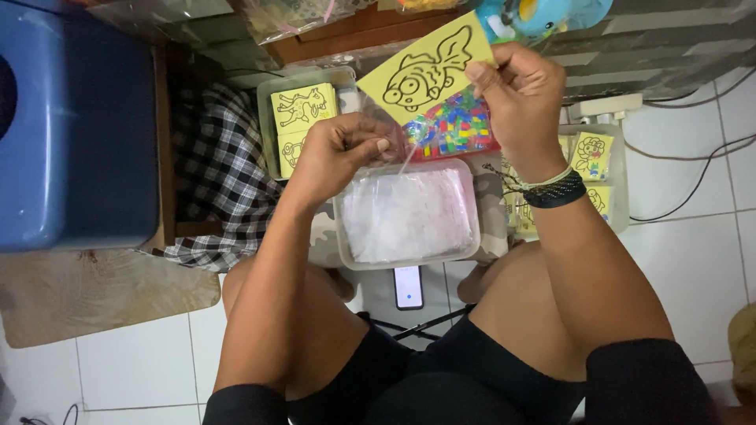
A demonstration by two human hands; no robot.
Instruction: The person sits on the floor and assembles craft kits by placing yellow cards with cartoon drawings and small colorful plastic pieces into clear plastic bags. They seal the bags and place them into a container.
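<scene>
Head view. The right hand [524, 94] pinched the upper right corner of a yellow card [425, 67] printed with a black fish outline, fingers closed on its edge, holding it above the lap. The left hand [339, 149] had its fingertips drawn narrow around the mouth of a thin clear bag [398, 145], just below the card's lower edge. Under both hands sat a clear tub [407, 212] filled with more clear bags; a packet of small coloured tubes [457, 130] lay just behind it. Likely fault: the flimsy bag mouth could collapse or slip from the left fingertips, so that the card's corner catches or bends. Room was tight: a tray of yellow cards [303, 110] stood at left, another tray [598, 169] at right, a phone [409, 286] between the knees, and a blue bin [75, 126] further left.
</scene>
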